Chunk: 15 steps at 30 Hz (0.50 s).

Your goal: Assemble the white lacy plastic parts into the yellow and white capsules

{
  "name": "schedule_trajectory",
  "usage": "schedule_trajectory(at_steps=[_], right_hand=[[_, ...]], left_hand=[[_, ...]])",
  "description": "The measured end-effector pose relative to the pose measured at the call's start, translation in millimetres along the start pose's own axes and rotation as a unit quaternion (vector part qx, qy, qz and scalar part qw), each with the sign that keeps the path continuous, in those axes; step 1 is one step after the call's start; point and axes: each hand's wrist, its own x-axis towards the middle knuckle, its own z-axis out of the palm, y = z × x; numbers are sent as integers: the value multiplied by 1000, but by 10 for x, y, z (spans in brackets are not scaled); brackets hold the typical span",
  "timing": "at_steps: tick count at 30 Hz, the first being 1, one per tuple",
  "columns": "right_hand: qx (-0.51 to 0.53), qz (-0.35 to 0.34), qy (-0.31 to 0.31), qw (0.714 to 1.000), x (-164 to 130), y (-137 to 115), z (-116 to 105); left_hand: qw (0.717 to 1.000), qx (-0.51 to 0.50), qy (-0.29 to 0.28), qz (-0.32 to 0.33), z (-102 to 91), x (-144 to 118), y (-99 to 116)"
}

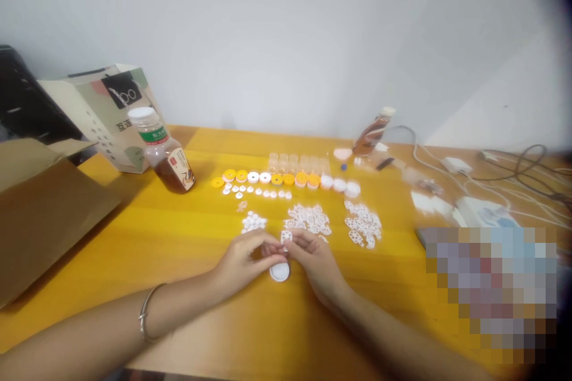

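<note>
1. Both hands meet at the near middle of the yellow table. The left hand and right hand come together fingertip to fingertip over a small white perforated piece.
2. Grip: I read both hands as pinched narrow on that piece, thumbs and forefingers closed around it. The blur keeps me from telling which hand bears it more.
3. The key relation: a round white cap lies on the table just below the pinched piece, between the two hands and touching or almost touching the left fingers. I cannot tell which. It sits about equally close to both hands.
4. The piece is too small to give a long axis.
5. Supply beyond the hands: a heap of white perforated pieces, a second heap to its right, and a small cluster of white discs to the left.
6. Farther back: a row of orange and white caps, and behind it a row of clear small cups; contents not readable.
7. Containers: a brown drink bottle stands tilted at left, part full; a second bottle at the back right.
</note>
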Motion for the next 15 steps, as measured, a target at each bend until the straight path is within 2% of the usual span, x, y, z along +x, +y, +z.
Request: schedule_trajectory(at_steps=[2, 5, 7, 12, 15], right_hand=[[37, -18, 28, 999, 14, -12, -48], [99, -71, 104, 987, 42, -67, -147], [122, -97, 137, 978, 61, -110, -211], [124, -93, 139, 978, 100, -136, -294], [111, -84, 133, 981, 107, -118, -296]], left_hand=[[1000, 12, 5, 23, -32, 24, 1], [997, 52, 32, 46, -88, 120, -37], [995, 86, 13, 58, -113, 227, -81], [973, 185, -68, 121, -84, 560, -185], [963, 213, -93, 136, -35, 723, -250]])
